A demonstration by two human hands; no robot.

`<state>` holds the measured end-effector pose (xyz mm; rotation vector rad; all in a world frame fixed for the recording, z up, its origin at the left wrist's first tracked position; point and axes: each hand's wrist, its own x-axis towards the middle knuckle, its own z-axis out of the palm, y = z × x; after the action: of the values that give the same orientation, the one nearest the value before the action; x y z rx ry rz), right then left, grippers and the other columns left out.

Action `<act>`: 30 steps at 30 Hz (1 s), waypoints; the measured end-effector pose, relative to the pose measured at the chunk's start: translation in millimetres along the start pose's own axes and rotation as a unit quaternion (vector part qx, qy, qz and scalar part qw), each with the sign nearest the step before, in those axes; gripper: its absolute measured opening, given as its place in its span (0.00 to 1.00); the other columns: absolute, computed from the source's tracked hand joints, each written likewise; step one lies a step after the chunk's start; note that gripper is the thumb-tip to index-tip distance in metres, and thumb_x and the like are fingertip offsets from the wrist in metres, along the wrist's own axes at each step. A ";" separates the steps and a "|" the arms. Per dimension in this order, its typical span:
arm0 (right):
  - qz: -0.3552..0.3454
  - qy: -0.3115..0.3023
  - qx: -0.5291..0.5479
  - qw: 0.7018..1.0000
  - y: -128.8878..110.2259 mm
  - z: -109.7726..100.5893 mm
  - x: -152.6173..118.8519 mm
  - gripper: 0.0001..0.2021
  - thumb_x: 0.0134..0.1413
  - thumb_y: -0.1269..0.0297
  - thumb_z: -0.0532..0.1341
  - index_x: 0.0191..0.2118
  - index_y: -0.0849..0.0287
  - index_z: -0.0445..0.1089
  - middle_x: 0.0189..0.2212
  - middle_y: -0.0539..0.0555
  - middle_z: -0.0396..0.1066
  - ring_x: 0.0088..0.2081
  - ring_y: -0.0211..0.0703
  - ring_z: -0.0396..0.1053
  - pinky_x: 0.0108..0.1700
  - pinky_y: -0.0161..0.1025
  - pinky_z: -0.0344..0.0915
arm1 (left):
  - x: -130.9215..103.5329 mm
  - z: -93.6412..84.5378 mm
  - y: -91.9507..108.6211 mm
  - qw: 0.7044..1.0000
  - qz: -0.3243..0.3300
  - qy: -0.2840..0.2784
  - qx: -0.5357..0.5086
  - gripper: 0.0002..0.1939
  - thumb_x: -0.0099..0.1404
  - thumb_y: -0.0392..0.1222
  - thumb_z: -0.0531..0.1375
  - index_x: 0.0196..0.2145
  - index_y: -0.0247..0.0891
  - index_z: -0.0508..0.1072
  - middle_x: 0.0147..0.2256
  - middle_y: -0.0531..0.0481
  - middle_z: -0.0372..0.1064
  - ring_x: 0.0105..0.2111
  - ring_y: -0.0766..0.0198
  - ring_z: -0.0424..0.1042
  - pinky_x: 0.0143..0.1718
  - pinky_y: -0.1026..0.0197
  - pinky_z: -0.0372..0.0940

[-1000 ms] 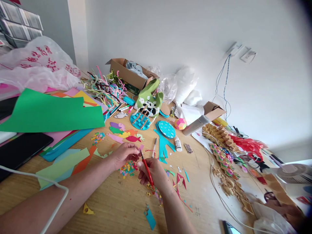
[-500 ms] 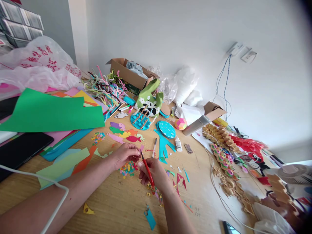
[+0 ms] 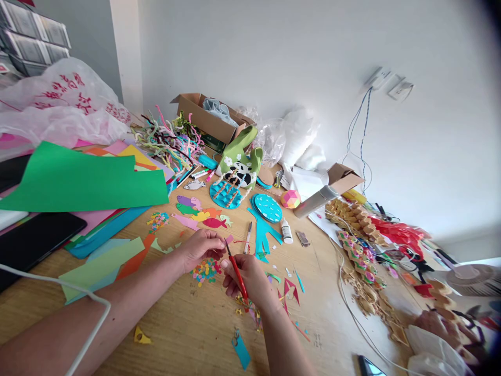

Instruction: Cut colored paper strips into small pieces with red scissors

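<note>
Between the thumb and fingertips of my left hand [image 3: 199, 247] is a small scrap of pink paper [image 3: 229, 238]. My right hand [image 3: 250, 279] is closed around a pair of red-handled scissors [image 3: 237, 272], its blades pointing up at the scrap beside my left fingertips. Under and beside the hands lie colourful paper dots [image 3: 206, 271] and a heap of small offcuts [image 3: 254, 313], partly hidden by my right hand. Beyond them are several cut paper fish [image 3: 214, 222], including a red one, and a pen [image 3: 248, 237].
Green sheets [image 3: 86, 180] and other coloured paper cover the left side. A blue paper cutout [image 3: 261, 230], a glue bottle [image 3: 286, 231] and a grey cylinder [image 3: 316, 202] stand or lie ahead. At right, a white cable [image 3: 344, 292] crosses the table near another person's hand [image 3: 432, 326].
My hands, the scissors and the pink scrap stay almost still. At the far right, the brown wavy piece by the other person's hand has shifted and turned.
</note>
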<state>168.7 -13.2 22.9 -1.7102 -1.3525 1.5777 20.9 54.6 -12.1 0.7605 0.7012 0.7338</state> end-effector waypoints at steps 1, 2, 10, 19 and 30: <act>-0.002 0.000 0.003 1.000 0.3 -0.2 0.1 0.29 0.39 0.36 0.62 0.30 0.64 0.68 0.18 0.52 0.71 0.15 0.37 0.67 0.18 0.31 0.61 | -0.1 0.0 0.0 1.000 0.000 -0.001 0.003 0.06 0.43 0.38 0.64 0.20 0.33 0.72 0.21 0.49 0.71 0.21 0.68 0.67 0.28 0.63 0.61; -0.003 0.000 0.004 1.000 0.5 -0.4 0.2 0.29 0.39 0.37 0.62 0.29 0.64 0.68 0.18 0.52 0.71 0.15 0.36 0.67 0.18 0.31 0.61 | -0.1 0.0 -0.1 1.000 0.001 0.000 0.005 0.06 0.43 0.38 0.64 0.20 0.33 0.72 0.21 0.49 0.71 0.21 0.68 0.67 0.28 0.63 0.61; 0.006 -0.004 -0.009 1.000 -0.7 -0.8 -0.2 0.29 0.40 0.37 0.61 0.31 0.64 0.69 0.17 0.52 0.71 0.14 0.37 0.66 0.17 0.31 0.60 | 0.6 -1.4 -0.6 1.000 0.004 -0.003 0.008 0.06 0.44 0.38 0.64 0.20 0.33 0.71 0.20 0.49 0.70 0.21 0.67 0.67 0.27 0.63 0.61; 0.010 0.002 -0.002 1.000 0.2 -0.4 0.8 0.30 0.40 0.36 0.61 0.32 0.65 0.70 0.18 0.53 0.72 0.14 0.36 0.66 0.16 0.30 0.60 | -1.2 0.9 0.3 1.000 0.003 -0.003 0.003 0.06 0.44 0.38 0.65 0.20 0.33 0.72 0.21 0.49 0.70 0.21 0.68 0.67 0.27 0.64 0.61; 0.004 -0.002 -0.017 1.000 -1.6 -1.9 -0.4 0.30 0.40 0.36 0.61 0.31 0.65 0.70 0.19 0.53 0.72 0.15 0.36 0.66 0.17 0.31 0.60 | -0.1 0.4 -0.1 1.000 -0.005 0.007 0.011 0.06 0.42 0.37 0.64 0.20 0.33 0.73 0.21 0.49 0.71 0.22 0.67 0.67 0.28 0.63 0.61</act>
<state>169.9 -12.3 24.9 -1.7353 -1.3851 1.5709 21.2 54.3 -11.9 0.7724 0.7259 0.7226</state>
